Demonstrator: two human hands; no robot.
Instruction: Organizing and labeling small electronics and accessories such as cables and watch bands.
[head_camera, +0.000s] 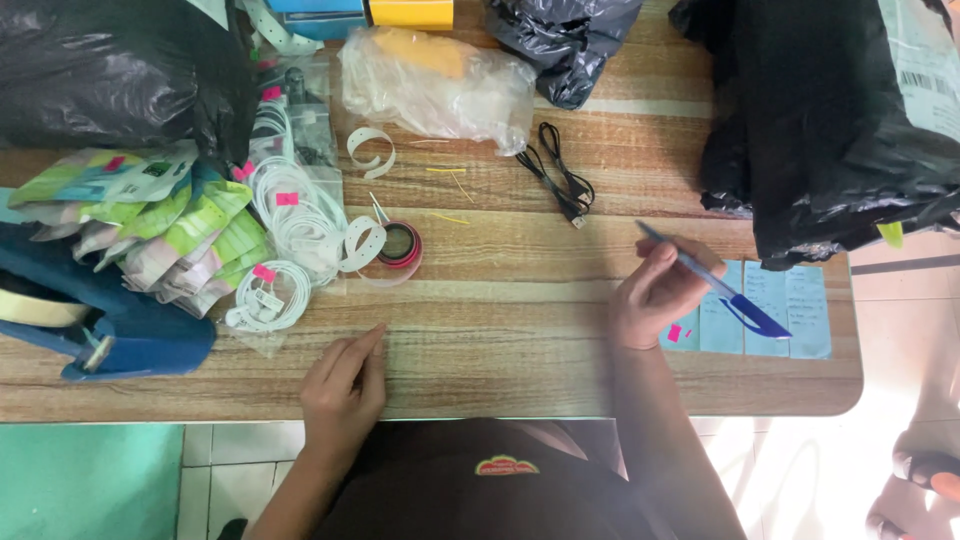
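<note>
Two hands were over the wooden table (520, 300) in the head view: the right hand (655, 295) pinched a blue pen (715, 283) between thumb and fingers above some pale blue paper slips (790, 310), while the left hand (345, 385) lay flat on the wood, fingers loosely together and holding nothing. Light, stiff and smooth, the pen looked easy to grip at mid-barrel, where the fingers held it, though it might slip if gripped loosely.

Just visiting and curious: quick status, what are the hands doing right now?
Right hand holds blue pen above blue slips. Left hand flat on table, empty. Black cable nearby, nothing in the way.
</note>
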